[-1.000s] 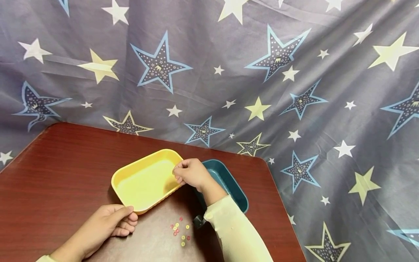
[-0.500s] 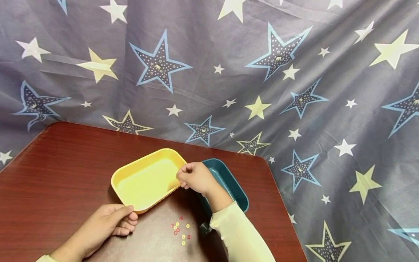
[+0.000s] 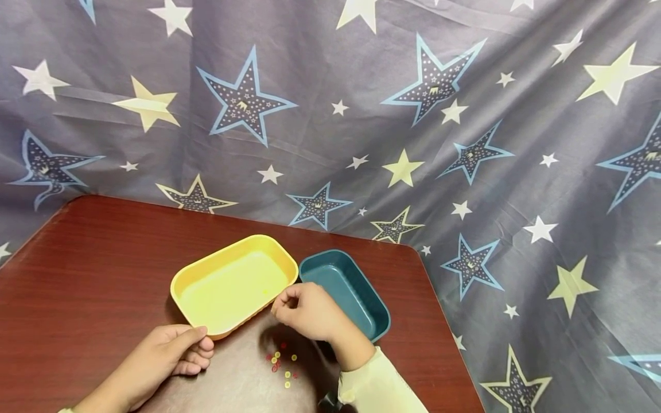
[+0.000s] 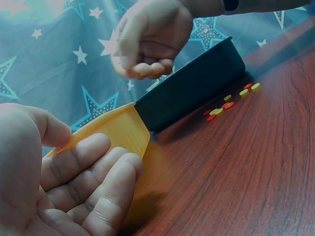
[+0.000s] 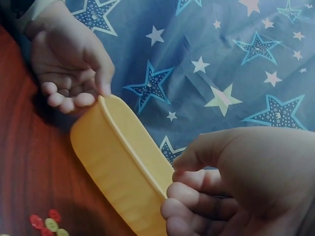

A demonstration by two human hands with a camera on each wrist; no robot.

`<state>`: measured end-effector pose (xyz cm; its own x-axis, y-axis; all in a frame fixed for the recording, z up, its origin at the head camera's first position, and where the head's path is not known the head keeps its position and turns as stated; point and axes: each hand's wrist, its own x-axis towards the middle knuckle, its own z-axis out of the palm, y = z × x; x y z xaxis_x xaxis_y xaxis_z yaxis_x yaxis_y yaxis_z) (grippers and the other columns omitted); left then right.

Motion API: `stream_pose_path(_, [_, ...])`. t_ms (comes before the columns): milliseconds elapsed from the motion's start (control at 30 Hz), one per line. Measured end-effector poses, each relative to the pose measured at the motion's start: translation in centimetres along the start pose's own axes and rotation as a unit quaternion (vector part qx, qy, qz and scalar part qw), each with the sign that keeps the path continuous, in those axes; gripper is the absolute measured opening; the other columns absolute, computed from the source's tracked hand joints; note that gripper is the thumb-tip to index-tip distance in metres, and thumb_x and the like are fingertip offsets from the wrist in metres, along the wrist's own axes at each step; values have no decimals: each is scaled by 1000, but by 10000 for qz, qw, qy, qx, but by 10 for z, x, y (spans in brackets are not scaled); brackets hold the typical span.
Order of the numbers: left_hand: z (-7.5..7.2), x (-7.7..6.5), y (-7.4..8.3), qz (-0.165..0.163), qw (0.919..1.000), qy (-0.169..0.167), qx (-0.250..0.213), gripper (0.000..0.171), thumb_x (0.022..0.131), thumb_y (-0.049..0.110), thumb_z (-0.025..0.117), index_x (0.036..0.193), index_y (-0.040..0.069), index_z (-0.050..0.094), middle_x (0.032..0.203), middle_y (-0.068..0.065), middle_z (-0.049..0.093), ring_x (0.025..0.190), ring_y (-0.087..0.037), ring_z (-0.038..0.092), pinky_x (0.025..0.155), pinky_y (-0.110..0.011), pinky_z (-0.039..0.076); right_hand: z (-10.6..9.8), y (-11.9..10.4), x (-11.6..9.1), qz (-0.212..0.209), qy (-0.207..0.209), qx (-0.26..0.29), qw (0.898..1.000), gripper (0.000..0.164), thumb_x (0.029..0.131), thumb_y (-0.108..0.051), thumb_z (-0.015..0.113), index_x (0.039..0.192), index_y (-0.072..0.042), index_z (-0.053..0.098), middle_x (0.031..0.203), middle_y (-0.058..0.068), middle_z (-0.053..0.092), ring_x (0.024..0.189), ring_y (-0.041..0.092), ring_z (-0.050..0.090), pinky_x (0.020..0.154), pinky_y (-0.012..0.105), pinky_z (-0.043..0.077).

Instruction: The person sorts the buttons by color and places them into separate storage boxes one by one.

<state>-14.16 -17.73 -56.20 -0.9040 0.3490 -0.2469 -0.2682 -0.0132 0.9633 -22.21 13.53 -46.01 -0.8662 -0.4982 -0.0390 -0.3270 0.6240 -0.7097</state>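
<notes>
My left hand [image 3: 172, 353] pinches the near left rim of a yellow tray [image 3: 227, 275] between thumb and fingers. A tiny yellow spot [image 3: 265, 291] that looks like a button shows on the tray floor near its right end. My right hand [image 3: 307, 310] hovers just off the tray's near right side, in front of a dark teal tray [image 3: 366, 292]. Its fingers are curled with the thumb tip close to the index finger, and nothing shows between them. Below it lie several small red and yellow buttons [image 4: 216, 111] on the table.
The reddish-brown wooden table [image 3: 103, 275] carries everything. The teal tray stands against the yellow tray's right end. A grey cloth with stars [image 3: 320, 115] hangs behind and to the right of the table. A dark wrist strap [image 4: 230, 4] sits on the right wrist.
My right hand has drawn back from over the yellow tray's right end toward the buttons. A small yellow spot now shows inside the tray. My left hand keeps its hold.
</notes>
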Motion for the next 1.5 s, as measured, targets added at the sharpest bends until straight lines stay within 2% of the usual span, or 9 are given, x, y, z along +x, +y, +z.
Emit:
stream_pose_path(333, [1, -1, 0, -11, 10000, 24, 37, 46, 123, 34, 50, 114, -5, 73, 100, -7, 79, 91, -14, 79, 81, -31, 71, 19, 3, -26, 180, -218, -177, 9994, 15, 96, -18, 82, 83, -24, 78, 70, -17, 65, 64, -5, 57, 60, 15, 49])
stream_pose_path(467, [1, -1, 0, 7, 10000, 14, 50, 46, 123, 34, 50, 113, -5, 73, 100, -7, 79, 91, -14, 79, 80, -31, 71, 25, 6, -33, 183, -307, -348, 9988, 10, 96, -16, 83, 88, -21, 79, 73, -19, 67, 68, -8, 59, 66, 13, 52])
stream_pose_path(633, [1, -1, 1, 3, 10000, 15, 70, 46, 123, 34, 50, 114, -5, 73, 100, -7, 79, 91, -14, 79, 80, -31, 71, 31, 13, -38, 82, -273, -688, 9972, 11, 96, -18, 86, 90, -21, 77, 75, -19, 69, 69, -11, 59, 68, 11, 52])
stream_pose_path(867, [1, -1, 1, -12, 10000, 2, 44, 46, 123, 34, 50, 113, -5, 73, 100, -7, 79, 91, -14, 79, 81, -31, 71, 42, 22, -43, 97, -180, -630, 9978, 10, 94, -18, 89, 96, -16, 80, 74, -19, 67, 66, -11, 57, 64, 11, 51])
stream_pose_path(1233, [2, -1, 2, -23, 10000, -1, 0, 45, 122, 32, 52, 112, -6, 73, 97, -7, 80, 89, -14, 79, 79, -30, 71, 59, 36, -45, -412, -67, -1350, 9900, 9, 92, -24, 90, 94, -21, 82, 71, -24, 61, 75, -14, 52, 71, 8, 47])
stream_pose_path(1500, [2, -1, 1, -23, 10000, 34, 64, 45, 121, 32, 53, 114, -7, 73, 98, -7, 79, 89, -14, 79, 79, -30, 71, 63, 37, -45, -634, 90, -1531, 9861, 13, 91, -19, 91, 87, -26, 81, 71, -23, 59, 74, -14, 50, 69, 5, 44])
